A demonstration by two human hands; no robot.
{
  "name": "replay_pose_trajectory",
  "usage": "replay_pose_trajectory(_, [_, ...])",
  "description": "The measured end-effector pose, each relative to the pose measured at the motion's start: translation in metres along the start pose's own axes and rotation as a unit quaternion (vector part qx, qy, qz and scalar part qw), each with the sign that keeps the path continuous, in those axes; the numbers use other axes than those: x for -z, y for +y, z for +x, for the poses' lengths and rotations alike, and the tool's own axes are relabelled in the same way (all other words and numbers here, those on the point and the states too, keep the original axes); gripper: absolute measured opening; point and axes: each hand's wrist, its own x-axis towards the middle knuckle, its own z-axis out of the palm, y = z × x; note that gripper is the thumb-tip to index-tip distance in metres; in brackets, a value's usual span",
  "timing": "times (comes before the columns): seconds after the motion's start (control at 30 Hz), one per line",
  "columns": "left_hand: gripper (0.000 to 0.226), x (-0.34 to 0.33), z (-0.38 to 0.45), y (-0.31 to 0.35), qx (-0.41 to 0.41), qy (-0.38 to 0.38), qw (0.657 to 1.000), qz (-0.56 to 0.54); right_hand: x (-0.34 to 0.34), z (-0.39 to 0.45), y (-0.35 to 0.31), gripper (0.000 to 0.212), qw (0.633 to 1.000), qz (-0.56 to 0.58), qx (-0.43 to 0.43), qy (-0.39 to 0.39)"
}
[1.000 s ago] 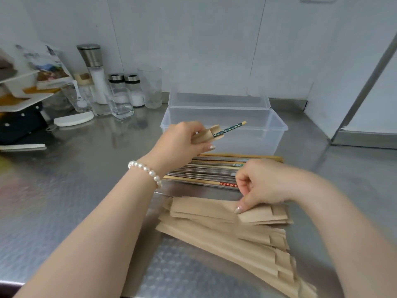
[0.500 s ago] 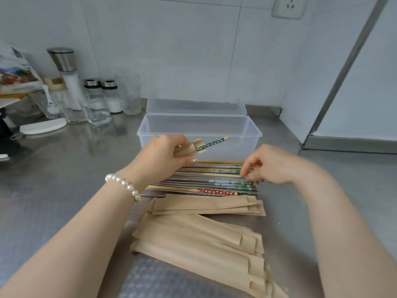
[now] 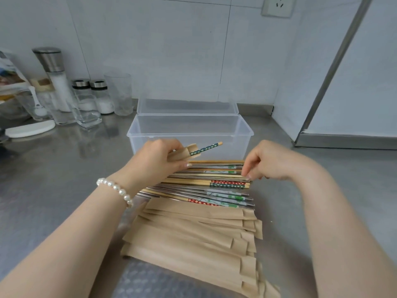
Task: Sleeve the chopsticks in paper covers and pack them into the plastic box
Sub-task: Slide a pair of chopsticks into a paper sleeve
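Observation:
My left hand [image 3: 158, 160] grips a brown paper cover [image 3: 186, 152] with one green-patterned chopstick [image 3: 206, 148] sticking out of its open end, held just in front of the clear plastic box [image 3: 189, 134]. The box stands open with its lid tipped back. Several loose chopsticks [image 3: 214, 181], wooden, patterned and metal, lie in a row in front of the box. My right hand [image 3: 270, 161] hovers over their right ends, its curled fingertips touching the chopstick ends there. A stack of brown paper covers [image 3: 193, 239] lies nearest to me.
On the steel counter [image 3: 53, 168] at the back left stand a pepper mill [image 3: 54, 76], two small shakers [image 3: 92, 93], empty glasses [image 3: 119, 93] and a white lid [image 3: 30, 130]. A wall socket [image 3: 277, 6] sits above. A metal-framed panel [image 3: 335, 61] bounds the right side.
My right hand left the paper covers and moved up to the right ends of the loose chopsticks. My left hand keeps hold of the cover with the chopstick. The view tilted upward.

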Motion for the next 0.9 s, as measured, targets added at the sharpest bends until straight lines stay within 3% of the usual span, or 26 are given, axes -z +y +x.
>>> replay_pose_trajectory(0.23, [0.019,-0.006,-0.001,0.002,-0.009,-0.028,1.0,0.006,-0.017,0.006,-0.01,0.015,0.998,-0.037,0.032,-0.05])
replay_pose_trajectory(0.6, [0.02,-0.007,-0.001,-0.001,-0.013,-0.033,0.999,0.004,-0.019,0.016,0.001,0.025,0.999,0.045,0.018,0.003])
replay_pose_trajectory(0.7, [0.02,-0.007,-0.001,-0.001,-0.01,-0.04,0.999,0.007,-0.021,0.017,0.0,0.027,1.0,0.017,0.017,0.013])
replay_pose_trajectory(0.9, [0.025,-0.008,-0.001,0.0,-0.007,-0.044,0.999,0.012,-0.019,0.014,-0.003,0.012,0.999,-0.012,0.021,-0.046])
